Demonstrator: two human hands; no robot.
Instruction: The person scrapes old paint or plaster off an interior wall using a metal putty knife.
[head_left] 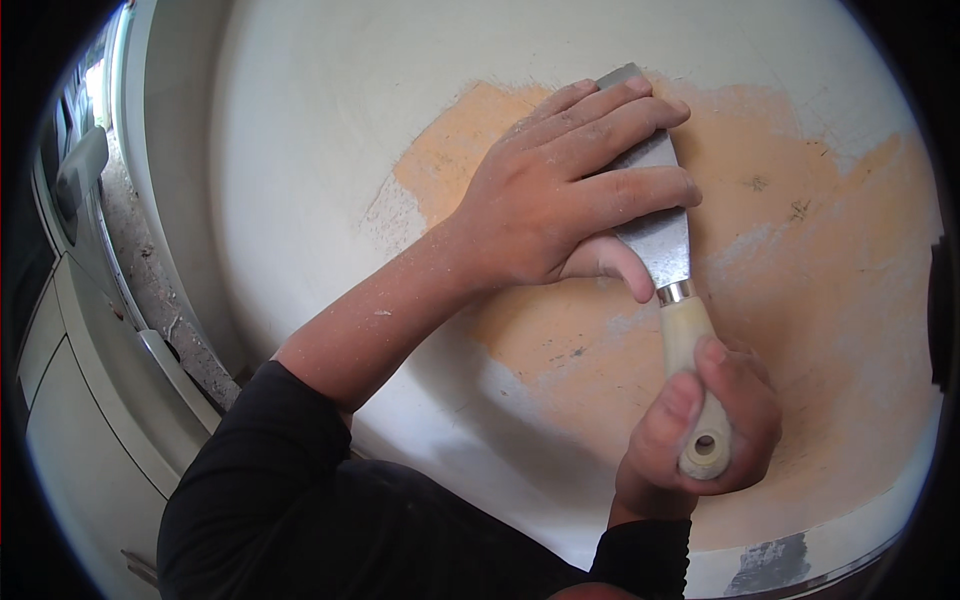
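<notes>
A putty knife (664,245) with a wide metal blade and a cream handle lies along a pale car panel (320,130), over an orange-tan filler patch (830,270). My right hand (725,430) wraps round the handle, whose holed end shows between thumb and fingers. Across the blade rest the spread, outstretched fingers of my left hand (570,185). Its thumb reaches down near the metal collar. The blade's top corner shows beyond the fingertips; part of the blade is hidden under them. Fine dust speckles my left hand and forearm.
Scuffs and dark specks mark the filler. A bare grey patch (770,565) sits near the panel's lower right edge. At the far left stands another light-coloured car (95,400) with a side mirror (82,170), beyond a strip of rough ground (150,250).
</notes>
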